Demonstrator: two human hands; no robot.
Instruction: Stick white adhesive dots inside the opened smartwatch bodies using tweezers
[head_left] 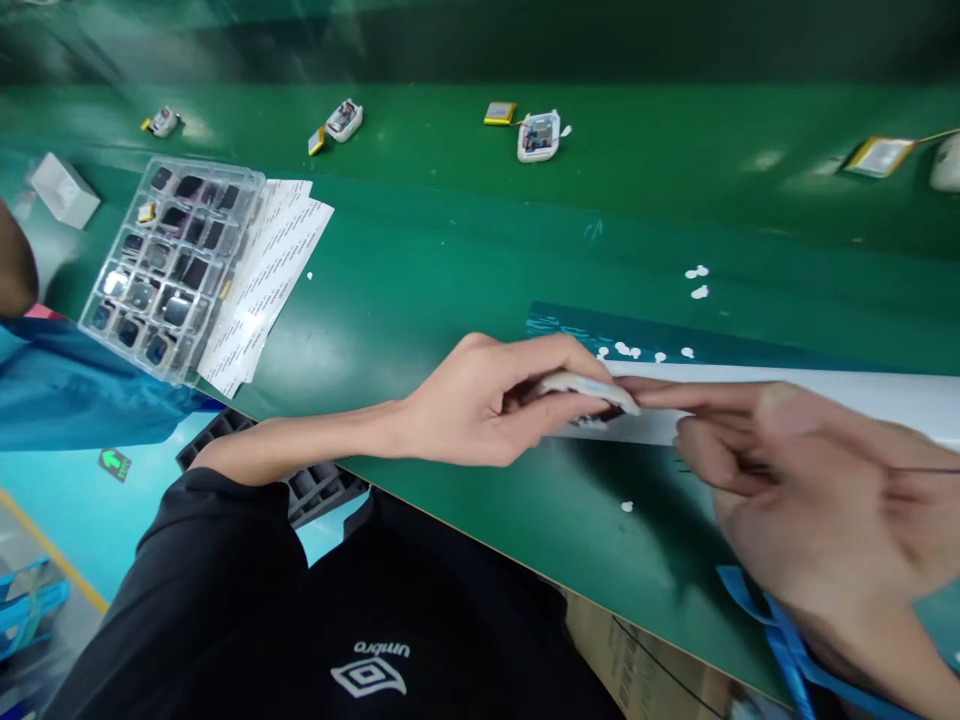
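Green covers the whole table (450, 270), seen from a camera worn on the person's head. The left hand (480, 400), reaching out of a black sleeve (217, 560), has its grip closed around a small flat white part (581, 385) near the near edge of the table, thumb on top and fingers curled under. The right hand (817, 490) comes in from the right side, blurred, its grip loose and open, with one fingertip touching the end of the white part. Both hands meet over a long white strip (825, 395) that lies on the table and runs off toward the right edge. Tiny white scraps (697, 272) are scattered just beyond the strip. Toward the left edge sits a clear plastic tray (169, 265) of small dark parts, resting partly on white sheets (277, 260). Along the far edge lie several small white devices (538, 135), well apart.
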